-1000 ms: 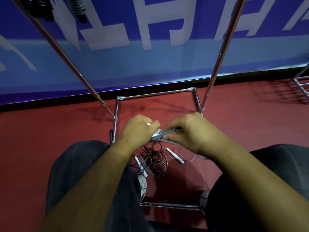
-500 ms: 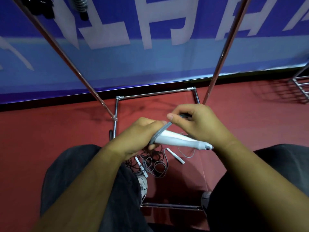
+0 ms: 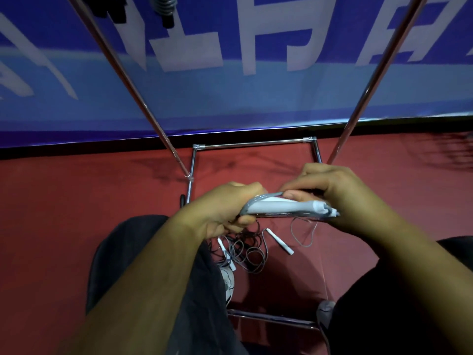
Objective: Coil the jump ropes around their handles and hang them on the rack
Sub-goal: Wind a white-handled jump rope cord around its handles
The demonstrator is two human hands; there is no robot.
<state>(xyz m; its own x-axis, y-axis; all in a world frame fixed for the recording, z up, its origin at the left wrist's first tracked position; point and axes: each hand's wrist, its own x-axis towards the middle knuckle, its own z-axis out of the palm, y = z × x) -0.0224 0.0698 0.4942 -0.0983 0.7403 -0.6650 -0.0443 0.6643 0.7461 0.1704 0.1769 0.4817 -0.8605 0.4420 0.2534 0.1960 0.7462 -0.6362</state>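
I hold a pair of white jump rope handles (image 3: pixel 279 206) level in front of me, with grey rope laid lengthwise along them. My left hand (image 3: pixel 225 208) grips their left end. My right hand (image 3: pixel 332 190) pinches the rope against the top of the handles near the right end. A thin loose loop of rope (image 3: pixel 303 234) hangs below. On the red floor lies a tangle of dark rope (image 3: pixel 245 249) with two more white handles (image 3: pixel 280 241). The chrome rack's uprights (image 3: pixel 133 90) rise on both sides, and coiled ropes (image 3: pixel 163 6) hang at the top left.
The rack's base frame (image 3: pixel 250 144) lies on the red floor, with a front bar (image 3: pixel 271 319) between my knees. A blue banner with white letters (image 3: pixel 230 73) covers the wall behind. My dark trouser legs fill the lower corners, and a shoe (image 3: pixel 227 283) shows beside the tangle.
My right hand carried the rope up over the handles and back down onto them, laying another turn. The handles have come out level and rotated; the left hand kept its grip.
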